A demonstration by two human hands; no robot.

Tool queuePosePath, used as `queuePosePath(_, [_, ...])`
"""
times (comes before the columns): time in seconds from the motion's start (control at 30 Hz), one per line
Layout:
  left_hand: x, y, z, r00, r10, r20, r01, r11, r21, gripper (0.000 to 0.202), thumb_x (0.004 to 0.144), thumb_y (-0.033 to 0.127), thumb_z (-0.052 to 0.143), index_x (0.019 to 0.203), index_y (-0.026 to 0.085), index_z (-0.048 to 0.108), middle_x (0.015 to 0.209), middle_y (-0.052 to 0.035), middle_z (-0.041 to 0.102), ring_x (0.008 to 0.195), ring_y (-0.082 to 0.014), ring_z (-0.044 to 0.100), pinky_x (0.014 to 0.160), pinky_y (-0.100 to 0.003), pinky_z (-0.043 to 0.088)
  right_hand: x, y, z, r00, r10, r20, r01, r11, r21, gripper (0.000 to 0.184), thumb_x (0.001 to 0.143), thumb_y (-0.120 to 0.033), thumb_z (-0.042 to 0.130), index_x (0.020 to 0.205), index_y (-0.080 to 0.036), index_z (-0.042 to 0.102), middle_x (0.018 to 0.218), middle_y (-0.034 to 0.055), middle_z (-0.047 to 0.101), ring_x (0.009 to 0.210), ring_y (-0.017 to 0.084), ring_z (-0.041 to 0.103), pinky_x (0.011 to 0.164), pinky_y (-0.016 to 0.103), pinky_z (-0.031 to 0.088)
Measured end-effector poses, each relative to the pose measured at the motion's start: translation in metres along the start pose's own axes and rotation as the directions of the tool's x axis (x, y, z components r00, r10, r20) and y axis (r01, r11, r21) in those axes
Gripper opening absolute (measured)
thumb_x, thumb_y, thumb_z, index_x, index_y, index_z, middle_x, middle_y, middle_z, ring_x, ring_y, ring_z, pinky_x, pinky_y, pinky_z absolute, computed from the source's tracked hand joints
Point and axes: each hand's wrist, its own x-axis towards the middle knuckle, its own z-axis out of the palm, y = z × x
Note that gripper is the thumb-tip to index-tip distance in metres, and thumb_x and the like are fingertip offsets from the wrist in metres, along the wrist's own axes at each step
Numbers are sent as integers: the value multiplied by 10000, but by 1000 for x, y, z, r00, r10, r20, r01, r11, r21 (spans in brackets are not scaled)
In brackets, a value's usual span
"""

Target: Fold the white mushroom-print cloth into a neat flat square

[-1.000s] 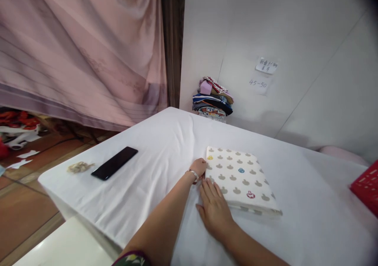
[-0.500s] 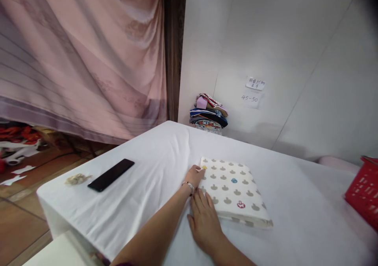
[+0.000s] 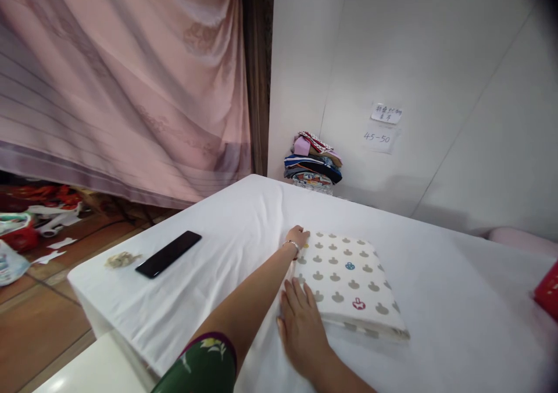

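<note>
Head view: I look down across a white-covered surface point(image 3: 226, 230) with both my bare hands on its near half.
Folded cloth: the white folded cloth point(image 3: 344, 282) lies flat on the surface, in front of me and a little to the right; grey mushroom-like shapes cover it, with a blue one near the middle and a red one toward the near edge.
Left hand: my left hand point(image 3: 299, 239) is at the far left corner of the folded cloth, fingers bent over that corner; I cannot tell whether they pinch it.
Right hand: my right hand point(image 3: 303, 329) is spread nearly flat, thumb apart, fingertips at the near left corner of the folded cloth; it grips nothing.
Left arm: a bracelet point(image 3: 293, 244) circles my wrist, and a green patterned sleeve point(image 3: 200, 364) with a purple edge ends near the elbow.
Phone: a black phone point(image 3: 169, 254) lies well to the left of my hands.
Beige bundle: a small beige bundle point(image 3: 122, 259) sits just left of the phone; I cannot tell what it is.
Fabric stack: folded fabrics point(image 3: 313, 163) are piled beyond the far edge, by the wall point(image 3: 436, 79).
Paper notes: one handwritten note point(image 3: 386, 113) hangs above another reading "45-50" point(image 3: 379, 139).
Curtain: pink drapery point(image 3: 152, 90) hangs at the left.
Right edge: a red object point(image 3: 548, 293) shows only partly.
</note>
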Motion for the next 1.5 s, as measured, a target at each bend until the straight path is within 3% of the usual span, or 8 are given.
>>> queuePosePath(0.2, [11, -9, 1, 1000, -8, -5, 9, 1000, 23, 271, 872, 339, 506, 1048, 138, 555, 1025, -61, 585, 865, -153, 581, 756, -354, 498, 1, 0, 3, 1000, -2, 5, 2, 1000, 22, 471, 927, -356, 301, 1322, -127, 414, 1443, 81, 290, 1350, 261, 164, 1097, 481, 160])
queuePosePath(0.43, [17, -15, -11, 995, 46, -90, -42, 998, 47, 111, 841, 169, 489, 896, 138, 581, 882, -69, 649, 802, -149, 615, 683, -246, 465, -2, 3, 11, 999, -40, -33, 42, 998, 51, 400, 915, -305, 347, 1262, -161, 484, 1447, 70, 290, 1346, 274, 170, 1090, 495, 149])
queuePosePath(0.6, [6, 0, -25, 980, 179, -89, -172, 982, 73, 230, 889, 197, 369, 1044, 176, 539, 1018, -69, 639, 864, -144, 619, 754, -275, 470, -2, 3, 8, 999, -40, -27, 42, 997, 58, 375, 903, -288, 380, 1231, -169, 516, 1430, 87, 324, 1340, 285, 188, 1081, 502, 167])
queuePosePath(0.73, [-25, 4, -10, 919, 394, -3, -390, 911, 130, 283, 867, 288, 450, 1135, 265, 536, 1209, -23, 567, 1152, -164, 477, 1008, -301, 321, -2, 2, 7, 997, -54, -55, 57, 997, 43, 381, 906, -261, 372, 1250, -161, 501, 1410, 91, 359, 1338, 279, 196, 1085, 499, 159])
queuePosePath(0.83, [-39, -5, 7, 815, 541, 206, -579, 762, 290, 368, 869, 330, 428, 1230, 283, 479, 1385, 6, 402, 1320, -194, 255, 1096, -394, 164, -1, 3, 6, 996, -53, -71, 57, 997, 50, 410, 910, -262, 363, 1297, -160, 447, 1404, 90, 371, 1340, 262, 193, 1092, 487, 144])
queuePosePath(1.07, [-36, -12, 11, 824, 454, 337, -566, 659, 495, 448, 912, 374, 261, 1351, 304, 312, 1477, 28, 221, 1366, -185, 107, 1090, -470, 129, -1, -2, -8, 998, -45, -33, 46, 999, 27, 399, 901, -276, 369, 1265, -147, 470, 1407, 115, 349, 1337, 273, 176, 1086, 486, 117])
queuePosePath(1.3, [-55, 7, 13, 820, 447, 357, -572, 634, 520, 496, 878, 463, 326, 1313, 231, 385, 1481, -55, 204, 1368, -238, 87, 1080, -509, 39, 0, -3, -23, 997, -56, -48, 54, 998, -35, 325, 875, -316, 422, 1138, -171, 545, 1308, 104, 450, 1284, 247, 257, 1077, 449, 149])
queuePosePath(1.5, [-67, -6, 11, 794, 446, 413, -607, 604, 516, 506, 864, 487, 355, 1316, 262, 374, 1475, -48, 224, 1363, -224, 135, 1087, -471, 79, -17, -10, -36, 980, -195, 42, 193, 980, 46, 356, 841, -325, 474, 1178, -218, 514, 1262, 56, 510, 1266, 211, 296, 1079, 439, 153])
